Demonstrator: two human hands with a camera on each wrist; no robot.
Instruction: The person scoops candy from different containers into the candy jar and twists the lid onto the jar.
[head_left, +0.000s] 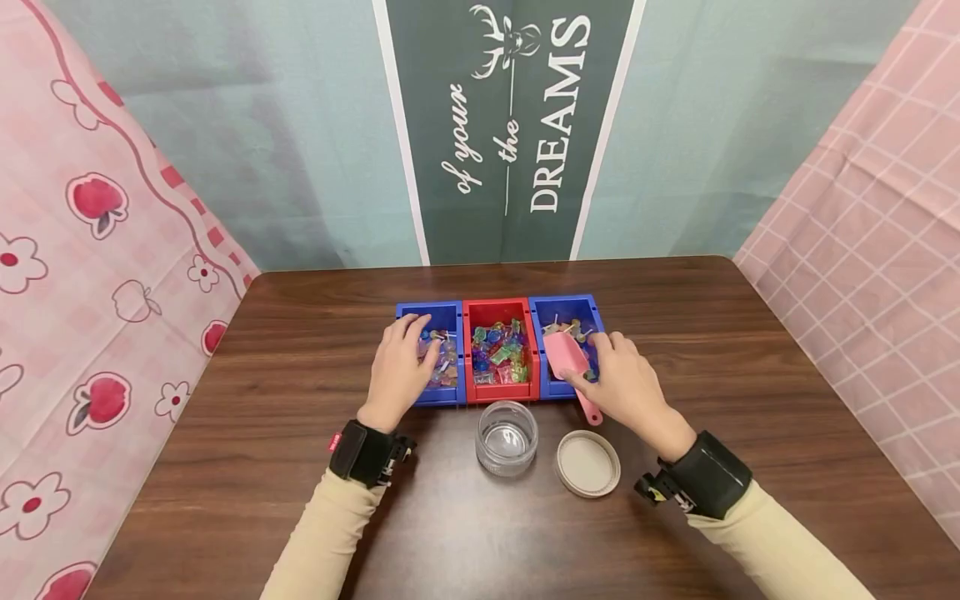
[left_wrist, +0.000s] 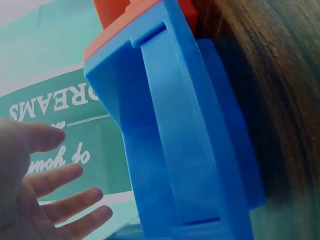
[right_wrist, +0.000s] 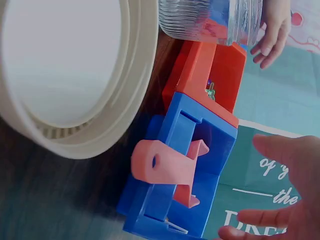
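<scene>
My left hand (head_left: 399, 367) hovers at the left blue bin (head_left: 450, 396), its fingers spread and holding nothing. That bin has small wrapped and stick-like pieces in it. A pink scoop (head_left: 567, 357) leans in the right blue bin (head_left: 598, 321), its handle jutting over the front edge. Beside it is my right hand (head_left: 619, 382); in the right wrist view a gap separates the loosely bent fingers from the scoop (right_wrist: 167, 165). Between the blue bins stands a red bin (head_left: 501, 392), filled with colourful small wrapped pieces (head_left: 498, 350).
In front of the bins a clear glass jar (head_left: 507, 439) stands with its mouth uncovered. To its right a cream round lid (head_left: 588, 464) lies on the dark wooden table (head_left: 315, 333). Printed cloths (head_left: 300, 125) hang behind and at both sides.
</scene>
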